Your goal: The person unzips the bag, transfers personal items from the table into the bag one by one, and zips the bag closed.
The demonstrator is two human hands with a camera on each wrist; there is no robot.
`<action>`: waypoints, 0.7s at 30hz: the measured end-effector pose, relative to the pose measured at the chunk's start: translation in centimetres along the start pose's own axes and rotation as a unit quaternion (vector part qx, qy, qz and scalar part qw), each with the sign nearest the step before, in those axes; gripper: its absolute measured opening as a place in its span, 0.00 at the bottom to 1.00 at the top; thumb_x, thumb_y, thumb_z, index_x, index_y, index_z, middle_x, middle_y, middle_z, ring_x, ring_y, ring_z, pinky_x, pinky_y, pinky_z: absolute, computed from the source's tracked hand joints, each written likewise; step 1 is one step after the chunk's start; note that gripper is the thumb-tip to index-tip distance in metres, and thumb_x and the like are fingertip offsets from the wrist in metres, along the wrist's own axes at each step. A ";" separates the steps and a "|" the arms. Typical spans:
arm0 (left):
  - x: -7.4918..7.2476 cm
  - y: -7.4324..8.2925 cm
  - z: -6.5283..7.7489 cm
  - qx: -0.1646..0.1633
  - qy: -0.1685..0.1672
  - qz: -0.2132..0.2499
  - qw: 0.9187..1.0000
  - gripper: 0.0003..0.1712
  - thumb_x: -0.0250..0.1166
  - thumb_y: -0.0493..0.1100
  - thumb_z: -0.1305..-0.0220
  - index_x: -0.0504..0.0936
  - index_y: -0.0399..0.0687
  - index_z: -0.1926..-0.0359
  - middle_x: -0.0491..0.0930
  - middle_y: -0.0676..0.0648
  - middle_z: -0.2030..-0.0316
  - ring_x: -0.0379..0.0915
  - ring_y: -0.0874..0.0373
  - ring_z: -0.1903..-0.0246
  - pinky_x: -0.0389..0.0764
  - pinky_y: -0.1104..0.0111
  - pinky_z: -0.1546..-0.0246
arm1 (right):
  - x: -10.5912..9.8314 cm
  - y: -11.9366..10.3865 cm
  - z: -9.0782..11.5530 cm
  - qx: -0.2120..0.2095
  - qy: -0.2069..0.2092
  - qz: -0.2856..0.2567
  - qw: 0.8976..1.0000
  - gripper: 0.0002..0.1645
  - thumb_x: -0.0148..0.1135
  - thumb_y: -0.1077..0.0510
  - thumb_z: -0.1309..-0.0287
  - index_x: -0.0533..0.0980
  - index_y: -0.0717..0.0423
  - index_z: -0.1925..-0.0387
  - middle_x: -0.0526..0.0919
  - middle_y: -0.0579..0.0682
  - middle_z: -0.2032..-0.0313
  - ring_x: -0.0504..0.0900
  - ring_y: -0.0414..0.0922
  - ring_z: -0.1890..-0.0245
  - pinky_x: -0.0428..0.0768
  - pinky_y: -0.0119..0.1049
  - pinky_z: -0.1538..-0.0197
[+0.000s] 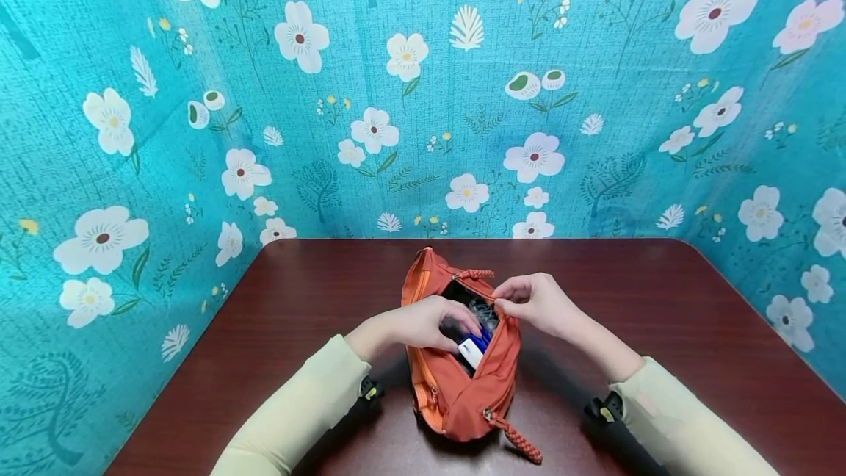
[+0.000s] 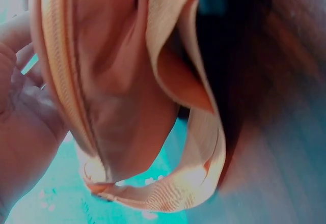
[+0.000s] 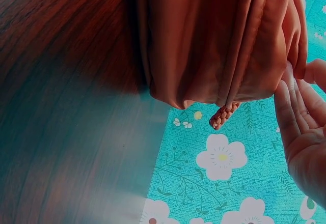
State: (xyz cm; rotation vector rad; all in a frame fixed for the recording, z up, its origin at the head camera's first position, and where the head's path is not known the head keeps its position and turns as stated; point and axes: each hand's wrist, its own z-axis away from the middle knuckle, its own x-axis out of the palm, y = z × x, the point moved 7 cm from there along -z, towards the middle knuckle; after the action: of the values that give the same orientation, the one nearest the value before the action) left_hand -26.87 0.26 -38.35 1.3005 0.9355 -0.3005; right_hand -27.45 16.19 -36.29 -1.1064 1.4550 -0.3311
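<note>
An orange-red zip bag [image 1: 456, 402] stands on the table with its top gaping. My left hand [image 1: 432, 323] reaches into the mouth, thumb and fingers bent about a small white-and-blue item [image 1: 472, 352] whose kind I cannot make out. Behind that item, something clear and crinkled [image 1: 485, 312] lies in the dark interior. My right hand [image 1: 538, 303] pinches the bag's right rim between thumb and fingers; the right wrist view also has these fingers [image 3: 293, 114] at the cloth. From the left wrist, the bag's side zip [image 2: 61, 76] and webbing strap [image 2: 204, 147] are visible, while the fingertips are hidden.
A dark red-brown wooden table [image 1: 317, 285] carries the bag. Braided zip pulls [image 1: 518, 441] hang off the bag's near and far ends. Behind the table's far edge hangs a turquoise flowered cloth [image 1: 423, 131], which also covers both sides.
</note>
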 end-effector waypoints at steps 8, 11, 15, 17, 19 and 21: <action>-3.3 -1.2 1.3 -0.038 0.073 0.029 0.996 0.16 0.67 0.31 0.39 0.82 0.40 0.50 0.82 0.44 0.55 0.79 0.59 0.57 0.78 0.64 0.52 | 0.0 -0.1 0.0 -0.003 0.000 0.000 1.000 0.05 0.66 0.65 0.43 0.83 0.58 0.64 0.82 0.44 0.77 0.78 0.45 0.79 0.67 0.32 0.80; -5.3 -1.6 1.7 -0.036 0.124 0.019 0.991 0.14 0.67 0.33 0.39 0.83 0.40 0.51 0.83 0.46 0.57 0.79 0.61 0.60 0.79 0.65 0.55 | 0.0 0.0 0.0 -0.002 0.000 -0.005 1.000 0.05 0.66 0.66 0.43 0.83 0.58 0.64 0.82 0.44 0.77 0.78 0.46 0.79 0.67 0.31 0.80; -7.8 -2.5 2.2 -0.037 0.187 0.018 0.981 0.13 0.68 0.34 0.39 0.84 0.40 0.53 0.83 0.49 0.60 0.78 0.61 0.60 0.79 0.63 0.56 | 0.0 0.0 0.0 -0.001 -0.001 -0.007 1.000 0.05 0.65 0.66 0.43 0.83 0.58 0.64 0.82 0.44 0.78 0.78 0.48 0.79 0.66 0.31 0.81; -8.7 -3.1 2.3 -0.041 0.206 0.018 0.978 0.12 0.68 0.34 0.39 0.84 0.41 0.53 0.84 0.49 0.60 0.78 0.59 0.60 0.79 0.61 0.56 | 0.0 0.0 -0.1 0.000 -0.003 -0.008 1.000 0.05 0.65 0.66 0.43 0.83 0.58 0.64 0.82 0.44 0.78 0.78 0.49 0.79 0.65 0.31 0.81; -9.2 -3.6 2.2 -0.045 0.213 0.011 0.976 0.13 0.67 0.33 0.39 0.84 0.41 0.53 0.84 0.49 0.61 0.78 0.58 0.60 0.79 0.62 0.57 | 0.0 0.0 -0.1 0.001 -0.003 -0.009 1.000 0.05 0.65 0.66 0.43 0.83 0.58 0.64 0.82 0.44 0.78 0.78 0.51 0.79 0.65 0.31 0.81; -9.4 -4.1 1.9 -0.051 0.211 0.003 0.976 0.13 0.66 0.34 0.38 0.83 0.42 0.52 0.84 0.49 0.60 0.78 0.56 0.61 0.78 0.63 0.58 | 0.0 0.0 -0.1 0.001 -0.003 -0.009 1.000 0.05 0.65 0.66 0.43 0.83 0.58 0.64 0.82 0.45 0.78 0.78 0.52 0.79 0.65 0.31 0.81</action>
State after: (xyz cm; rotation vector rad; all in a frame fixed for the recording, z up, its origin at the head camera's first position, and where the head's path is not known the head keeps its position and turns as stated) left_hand -34.64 -5.46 -34.30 1.2947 1.2864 0.0338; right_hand -27.50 16.14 -36.31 -1.1191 1.4387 -0.3415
